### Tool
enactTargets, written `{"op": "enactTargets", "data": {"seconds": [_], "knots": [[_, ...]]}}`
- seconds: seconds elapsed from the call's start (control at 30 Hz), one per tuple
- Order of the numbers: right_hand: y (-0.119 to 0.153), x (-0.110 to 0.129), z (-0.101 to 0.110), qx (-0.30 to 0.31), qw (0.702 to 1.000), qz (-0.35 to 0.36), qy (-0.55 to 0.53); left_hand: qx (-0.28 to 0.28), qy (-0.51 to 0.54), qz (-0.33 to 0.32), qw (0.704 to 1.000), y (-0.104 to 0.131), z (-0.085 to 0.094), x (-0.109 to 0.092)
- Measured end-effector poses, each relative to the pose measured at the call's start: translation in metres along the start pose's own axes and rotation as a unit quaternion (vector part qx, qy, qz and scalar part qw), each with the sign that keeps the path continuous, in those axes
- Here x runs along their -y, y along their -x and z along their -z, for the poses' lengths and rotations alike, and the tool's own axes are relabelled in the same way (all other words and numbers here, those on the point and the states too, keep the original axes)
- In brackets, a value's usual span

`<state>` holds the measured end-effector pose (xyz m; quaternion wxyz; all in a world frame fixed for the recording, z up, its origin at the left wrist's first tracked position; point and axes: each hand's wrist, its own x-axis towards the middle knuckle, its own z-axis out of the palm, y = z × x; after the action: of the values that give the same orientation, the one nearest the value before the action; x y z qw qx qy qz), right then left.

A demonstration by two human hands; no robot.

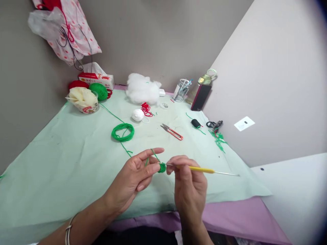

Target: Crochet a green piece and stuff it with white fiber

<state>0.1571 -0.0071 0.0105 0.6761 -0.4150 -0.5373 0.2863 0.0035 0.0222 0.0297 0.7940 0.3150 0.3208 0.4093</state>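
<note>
Between thumb and fingers, my left hand (139, 172) pinches a small green crochet piece (162, 167). Green yarn runs from the piece up over the raised index finger. My right hand (190, 183) grips a crochet hook (201, 169) with a yellow handle, its thin metal tip at the crochet piece and its other metal end pointing right. Beyond my left hand lies a loose coil of green yarn (122, 132), with a strand leading back to a green yarn ball (99, 91). Orange-handled thread snips (172, 132) rest on the cloth past my hands.
White stuffing (143, 89), a white yarn ball (138, 115) and red yarn (146, 109) lie at the back. A phone (201, 98) leans against a bottle (204, 80) beside a clear cup (182, 91). Black thread (196, 123) and green scraps (218, 140) are right; a tub (85, 106) stands left.
</note>
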Motion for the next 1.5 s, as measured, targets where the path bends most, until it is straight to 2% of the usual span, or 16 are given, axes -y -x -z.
{"op": "enactTargets", "data": {"seconds": [0.1, 0.2, 0.27, 0.3, 0.33, 0.4, 0.5, 0.63, 0.83, 1.0, 1.23, 1.4, 1.5], "knots": [[0.003, -0.003, -0.004, 0.028, 0.996, 0.029, 0.077, -0.02, -0.03, -0.018, 0.999, 0.0, -0.004, 0.006], [0.01, -0.009, -0.004, 0.021, 0.975, 0.132, 0.178, -0.034, -0.014, -0.032, 0.999, -0.001, -0.008, 0.011], [0.013, -0.012, -0.002, 0.026, 0.954, 0.198, 0.225, -0.023, 0.027, -0.008, 0.999, -0.001, -0.008, 0.012], [0.013, -0.012, -0.001, 0.028, 0.95, 0.208, 0.231, -0.012, 0.051, 0.013, 0.999, -0.002, -0.007, 0.011], [0.012, -0.012, 0.001, 0.023, 0.957, 0.189, 0.219, -0.001, 0.075, 0.032, 0.997, -0.002, -0.006, 0.009], [0.007, -0.009, 0.003, -0.003, 0.982, 0.109, 0.152, 0.01, 0.108, 0.049, 0.993, -0.002, -0.003, 0.006], [-0.001, -0.005, 0.004, -0.02, 0.999, 0.004, 0.03, 0.0, 0.097, 0.022, 0.995, -0.002, -0.001, 0.002], [-0.002, -0.006, 0.002, 0.033, 0.999, -0.036, 0.02, -0.003, 0.009, -0.003, 1.0, -0.001, -0.003, 0.005], [-0.001, -0.012, 0.004, 0.013, 0.993, -0.088, -0.074, 0.019, -0.021, 0.006, 1.0, 0.001, 0.0, 0.004], [-0.004, -0.006, 0.005, 0.018, 0.993, -0.08, -0.083, 0.012, -0.034, -0.005, 0.999, 0.002, 0.003, 0.003], [0.006, 0.0, 0.009, 0.019, 0.999, -0.013, 0.049, -0.017, -0.088, -0.029, 0.996, 0.003, 0.004, 0.004], [0.005, -0.002, 0.008, 0.023, 0.999, -0.027, -0.003, -0.017, -0.093, -0.029, 0.995, 0.003, 0.005, 0.002], [0.004, 0.001, 0.009, 0.02, 0.998, -0.011, 0.055, -0.022, -0.1, -0.033, 0.994, 0.002, 0.006, 0.003]]}}
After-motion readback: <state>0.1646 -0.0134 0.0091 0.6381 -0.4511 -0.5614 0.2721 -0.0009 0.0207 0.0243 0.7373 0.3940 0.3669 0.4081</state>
